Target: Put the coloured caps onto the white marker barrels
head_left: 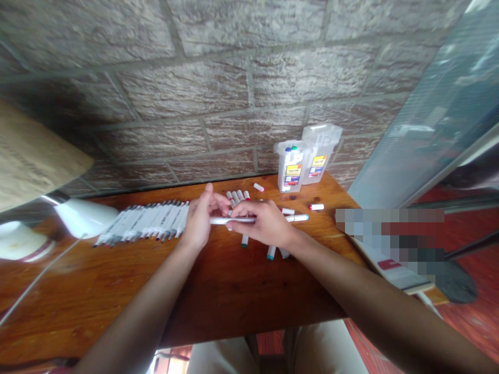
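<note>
A white marker [233, 221] lies level between my two hands above the wooden table. My right hand [267, 221] is closed on it, thumb below and fingers over the top. Its left end meets the palm side of my left hand [200, 221], whose thumb is raised and fingers are loosely curved apart. Just behind my hands are several upright-pointing markers with red ends [240, 196]. Partly covered by my right hand, a teal-ended marker [271, 253] and a light-blue-ended marker [299, 218] rest on the table.
A row of white markers [146, 221] lies at the left, beside a white lamp [81, 215] and a white cup [23, 241]. Two clear plastic cases [289, 166] stand by the brick wall [218, 109]. Loose red-ended pieces [316, 207] lie at the right.
</note>
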Tool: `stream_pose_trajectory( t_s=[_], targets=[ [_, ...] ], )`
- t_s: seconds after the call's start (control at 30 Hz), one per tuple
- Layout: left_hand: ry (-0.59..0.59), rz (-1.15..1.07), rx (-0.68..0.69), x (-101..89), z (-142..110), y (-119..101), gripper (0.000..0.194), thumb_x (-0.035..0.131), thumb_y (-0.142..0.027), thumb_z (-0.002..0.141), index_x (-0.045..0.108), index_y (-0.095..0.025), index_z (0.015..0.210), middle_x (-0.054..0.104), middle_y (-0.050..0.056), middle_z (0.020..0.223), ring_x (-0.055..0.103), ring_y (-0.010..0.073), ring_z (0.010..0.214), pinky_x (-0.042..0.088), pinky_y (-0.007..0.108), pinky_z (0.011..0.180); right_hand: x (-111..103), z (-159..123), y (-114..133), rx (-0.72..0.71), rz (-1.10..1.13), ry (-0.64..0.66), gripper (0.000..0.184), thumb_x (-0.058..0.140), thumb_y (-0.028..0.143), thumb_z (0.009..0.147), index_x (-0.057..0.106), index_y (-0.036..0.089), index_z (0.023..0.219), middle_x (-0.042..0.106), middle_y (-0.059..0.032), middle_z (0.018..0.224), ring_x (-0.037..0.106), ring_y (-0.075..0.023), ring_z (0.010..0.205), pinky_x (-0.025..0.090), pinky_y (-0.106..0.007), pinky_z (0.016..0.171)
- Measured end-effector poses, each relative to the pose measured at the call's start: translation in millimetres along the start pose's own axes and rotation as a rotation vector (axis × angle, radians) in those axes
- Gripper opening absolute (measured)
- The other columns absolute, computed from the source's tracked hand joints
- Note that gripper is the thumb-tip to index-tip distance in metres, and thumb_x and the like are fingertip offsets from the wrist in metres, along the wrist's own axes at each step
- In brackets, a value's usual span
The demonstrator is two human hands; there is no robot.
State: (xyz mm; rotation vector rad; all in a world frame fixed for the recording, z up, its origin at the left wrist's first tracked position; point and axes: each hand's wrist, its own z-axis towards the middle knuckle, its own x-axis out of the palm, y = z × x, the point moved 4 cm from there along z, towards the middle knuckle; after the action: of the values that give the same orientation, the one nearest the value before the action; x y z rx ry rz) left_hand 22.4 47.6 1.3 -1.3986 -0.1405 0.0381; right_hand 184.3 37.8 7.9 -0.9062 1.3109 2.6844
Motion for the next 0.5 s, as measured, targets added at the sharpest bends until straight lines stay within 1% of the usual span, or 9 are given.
stream_pose_trajectory(
  t_s=[0.27, 0.5],
  targets=[
    [-0.013, 0.056, 0.019, -0.1, 1.8, 0.6, 0.054, 0.058, -0.063, 0.088, 0.067, -0.018, 0.059, 0.059, 0.004, 0.053, 0.056, 0.014, 0.05, 0.048, 0.027, 0.055, 0.6, -0.2, -0.6, 0.008, -0.02, 0.01, 0.016, 0.074, 0.035, 0.087, 0.072, 0.02, 0.092, 0.079, 0.0003, 0.092, 0.071, -0.0125, 0.079, 0.047, -0.022, 0.074],
    [-0.007, 0.01, 0.017, 1.4, 0.5, -1.2, 0.049, 0.064, -0.058, 0.086, 0.069, -0.017, 0.06, 0.06, 0.003, 0.054, 0.055, 0.0128, 0.049, 0.046, 0.025, 0.053, 0.0, 0.2, 0.1, 0.019, -0.06, 0.016, 0.016, 0.074, 0.035, 0.087, 0.074, 0.02, 0.094, 0.076, 0.002, 0.084, 0.063, -0.0088, 0.067, 0.043, -0.02, 0.068]
  ],
)
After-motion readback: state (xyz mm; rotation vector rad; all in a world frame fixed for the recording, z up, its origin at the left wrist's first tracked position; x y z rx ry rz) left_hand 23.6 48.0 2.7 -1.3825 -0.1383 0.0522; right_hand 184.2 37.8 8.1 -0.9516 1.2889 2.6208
